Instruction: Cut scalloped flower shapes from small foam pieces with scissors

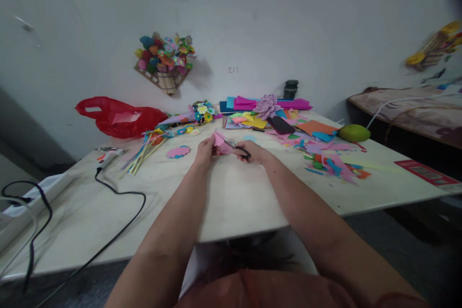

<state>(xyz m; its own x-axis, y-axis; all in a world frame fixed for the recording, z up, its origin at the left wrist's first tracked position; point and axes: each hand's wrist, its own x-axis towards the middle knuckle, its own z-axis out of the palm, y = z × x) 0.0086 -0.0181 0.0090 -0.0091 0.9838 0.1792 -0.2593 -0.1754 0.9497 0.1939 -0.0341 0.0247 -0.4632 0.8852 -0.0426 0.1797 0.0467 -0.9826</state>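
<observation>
My left hand (pixel 206 150) pinches a small pink paper piece (pixel 221 143) above the middle of the white table (pixel 231 197). My right hand (pixel 251 151) is closed round the black handles of a pair of scissors (pixel 236 147), whose blades reach into the pink piece. Both forearms stretch out from the near edge of the table.
A pink and blue paper flower cutout (pixel 178 151) lies left of my hands. Coloured paper scraps (pixel 327 159), stacked sheets (pixel 260 110), a green fruit (pixel 354 133), a red bag (pixel 121 116), a glue gun (pixel 108 155) with a black cord (pixel 119 192), and a wall bouquet (pixel 165 60) surround them.
</observation>
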